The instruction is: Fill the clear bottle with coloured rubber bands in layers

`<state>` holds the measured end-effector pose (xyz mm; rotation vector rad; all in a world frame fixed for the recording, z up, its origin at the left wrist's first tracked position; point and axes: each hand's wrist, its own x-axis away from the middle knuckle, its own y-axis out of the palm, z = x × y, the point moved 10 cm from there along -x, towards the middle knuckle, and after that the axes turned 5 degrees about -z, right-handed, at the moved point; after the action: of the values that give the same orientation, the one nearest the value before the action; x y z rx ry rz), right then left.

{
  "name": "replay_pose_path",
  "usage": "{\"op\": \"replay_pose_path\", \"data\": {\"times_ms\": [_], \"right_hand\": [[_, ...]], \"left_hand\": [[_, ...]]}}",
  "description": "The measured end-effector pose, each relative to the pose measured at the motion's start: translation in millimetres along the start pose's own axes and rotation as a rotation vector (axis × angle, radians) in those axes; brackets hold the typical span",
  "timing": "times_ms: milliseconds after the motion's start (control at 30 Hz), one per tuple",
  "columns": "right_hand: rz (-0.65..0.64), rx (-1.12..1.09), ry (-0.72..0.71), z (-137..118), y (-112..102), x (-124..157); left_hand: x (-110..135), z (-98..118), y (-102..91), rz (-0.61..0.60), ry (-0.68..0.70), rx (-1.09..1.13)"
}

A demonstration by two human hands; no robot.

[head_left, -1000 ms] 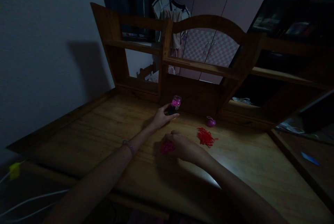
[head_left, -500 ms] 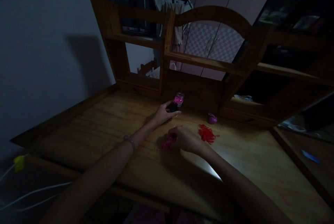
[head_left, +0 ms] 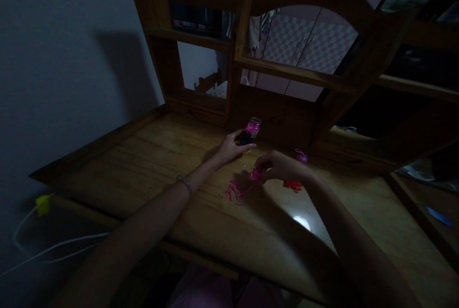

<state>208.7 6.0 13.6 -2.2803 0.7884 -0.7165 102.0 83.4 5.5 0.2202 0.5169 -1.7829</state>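
My left hand is closed around a small clear glass jar, tilted above the desk, with something bright pink inside. Dark contents or shadow fill its lower part. Pinched in the fingers of my right hand is a small clump of pink rubber bands, lifted a little off the wood. Below and to its left lies a loose pile of pink bands. Partly covered by my right forearm is a heap of red bands. Their exact make is hard to see in the dim light.
A purple round object with a loop sits at the desk's back. Wooden shelving rises behind the desk. White cables with a yellow tag hang off the left front edge. A blue strip lies at the right.
My right hand has risen from the pink pile and moved right toward the jar, carrying a clump of bands. My left hand still holds the jar. The view has tilted downward.
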Motion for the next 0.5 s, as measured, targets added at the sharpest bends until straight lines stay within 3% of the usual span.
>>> {"op": "replay_pose_path", "data": {"times_ms": [333,500], "right_hand": [[-0.022,-0.275,0.034,13,-8,4],[0.050,-0.393,0.015,3,-31,20]], "left_hand": [[0,-2,1.3,-0.016,0.007,-0.026],[-1,-6,4.7,-0.062,0.049,-0.028]]}}
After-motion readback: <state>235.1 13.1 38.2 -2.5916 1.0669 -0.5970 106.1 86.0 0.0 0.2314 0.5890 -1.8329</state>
